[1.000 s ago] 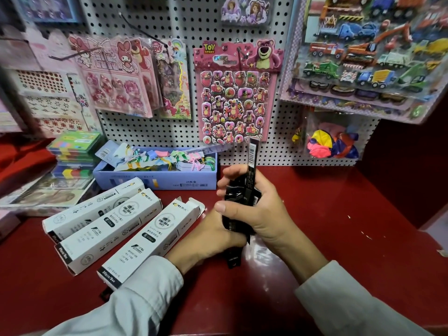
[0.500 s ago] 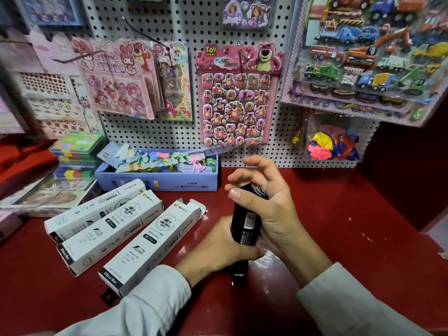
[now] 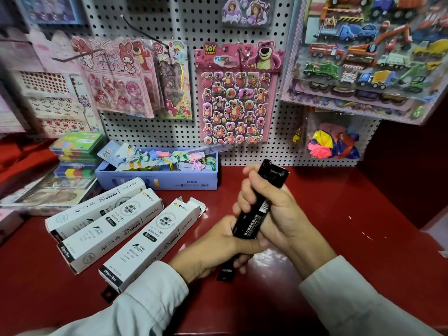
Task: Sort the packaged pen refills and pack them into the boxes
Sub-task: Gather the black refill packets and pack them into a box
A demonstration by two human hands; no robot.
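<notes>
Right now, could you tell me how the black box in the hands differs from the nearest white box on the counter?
The black box is dark, held tilted off the counter by the left hand and right hand; the white box is pale and lies flat, untouched. The white box's far flap stands open; the black box's top end looks closed. Both are long, narrow cartons.

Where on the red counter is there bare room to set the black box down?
Bare counter lies right of the right hand, out to the red side wall. The left is crowded: three white boxes, the blue box behind them.
</notes>
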